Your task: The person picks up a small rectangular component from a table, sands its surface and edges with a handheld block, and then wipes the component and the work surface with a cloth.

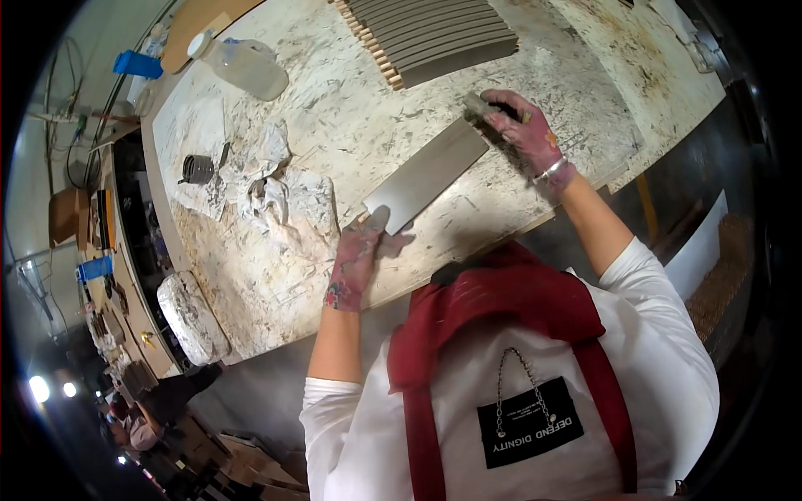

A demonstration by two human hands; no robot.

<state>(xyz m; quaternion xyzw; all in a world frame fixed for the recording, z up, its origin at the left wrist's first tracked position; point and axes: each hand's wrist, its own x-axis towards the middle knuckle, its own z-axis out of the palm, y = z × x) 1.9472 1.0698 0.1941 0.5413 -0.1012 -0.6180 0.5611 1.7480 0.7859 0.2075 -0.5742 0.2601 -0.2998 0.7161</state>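
Observation:
A flat grey rectangular panel [430, 174] slants across the worktable in front of me, its far end up to the right. My left hand [361, 250], in a pinkish patterned glove, is closed on the panel's near end, thumb on top. My right hand [526, 134], gloved the same way with a band at the wrist, grips a small dirty grey pad [482, 108] at the far end. What the pad is made of is hard to tell. Beyond it lies a row of similar grey panels [439, 42] set close together, with light wooden-looking ends along the left side.
The stained worktable [401, 275] ends just in front of my body. On its left are crumpled white cloths [284, 200], a small dark container [197, 169] and a wrapped bundle [192, 317]. A clear jug [242, 67] lies at the far left; another person [138, 426] is lower left.

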